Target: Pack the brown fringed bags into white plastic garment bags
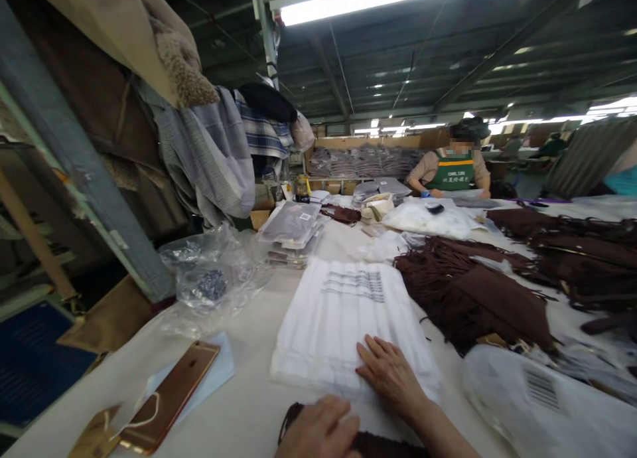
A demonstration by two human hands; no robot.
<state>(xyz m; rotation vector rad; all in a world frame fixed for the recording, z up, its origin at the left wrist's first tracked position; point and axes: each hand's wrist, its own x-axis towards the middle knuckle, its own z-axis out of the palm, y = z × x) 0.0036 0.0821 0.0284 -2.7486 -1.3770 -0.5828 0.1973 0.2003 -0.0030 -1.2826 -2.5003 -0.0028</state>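
My right hand (388,375) lies flat on the near right part of a stack of white plastic bags (343,325), its fingers slightly apart. Rows of dark printed lines show on the upper part of the top bag. At the bottom edge, my left hand (321,431) rests over a dark brown fabric piece (383,446), fingers bent and a little blurred. Most of that piece is hidden by my hands and the frame edge. Fringed brown fabric pieces (478,299) are heaped to the right of the white stack.
A phone (172,395) lies on a pale blue mask (221,365) at left. Behind are a crumpled clear plastic bag (213,279) and bagged grey items (291,222). A white barcoded bag (542,405) lies at near right. Across the table is a co-worker (455,169) in a green apron.
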